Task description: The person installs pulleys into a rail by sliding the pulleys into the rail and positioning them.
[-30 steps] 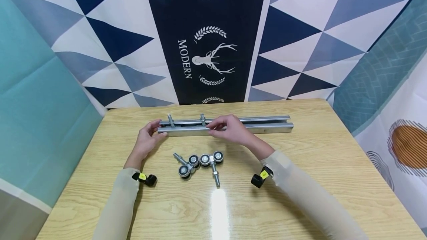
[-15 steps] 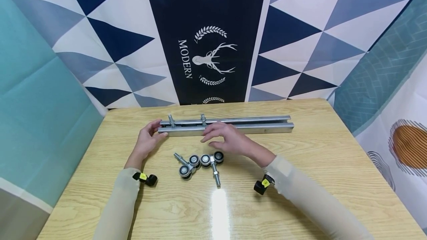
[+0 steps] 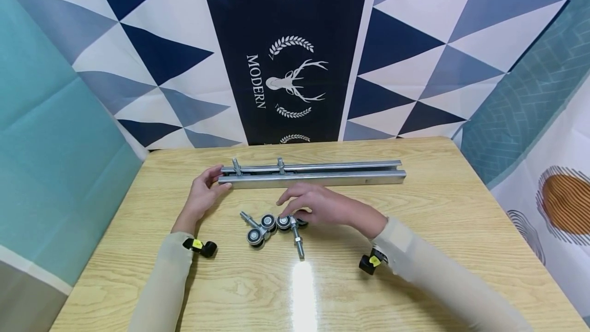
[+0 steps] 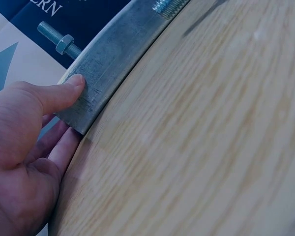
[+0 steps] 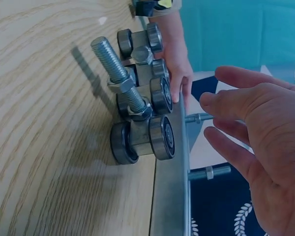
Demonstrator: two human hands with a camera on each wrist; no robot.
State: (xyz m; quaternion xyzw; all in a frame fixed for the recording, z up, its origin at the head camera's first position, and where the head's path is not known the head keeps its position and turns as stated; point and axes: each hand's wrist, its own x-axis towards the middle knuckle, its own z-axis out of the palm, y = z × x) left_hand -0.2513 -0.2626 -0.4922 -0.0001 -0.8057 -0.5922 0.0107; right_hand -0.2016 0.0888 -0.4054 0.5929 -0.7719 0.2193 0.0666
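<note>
At its left end, a galvanized steel track (image 3: 364,178) is gripped by my left hand (image 3: 205,197). The left wrist view shows the thumb (image 4: 69,93) on the track's face and the fingers around its end. Two threaded bolts stand up from the track slot, a left bolt (image 3: 236,166) and a right bolt (image 3: 280,166). My right hand (image 3: 318,205) hovers with relaxed fingers over the right roller trolley (image 3: 295,234), hiding part of one wheel. In the right wrist view the fingers are apart from this trolley (image 5: 142,135). A second trolley (image 3: 260,230) lies just left of it.
The wooden table (image 3: 230,291) carries the track near its back edge, with the trolleys in front. A patterned cloth (image 3: 295,65) hangs behind, and a teal cloth (image 3: 55,117) hangs at the left. Each sleeve has a small black wrist camera, such as the right one (image 3: 369,264).
My right hand has left the track near the right bolt and come toward me, down over the right trolley. The left hand stays on the track's end.
</note>
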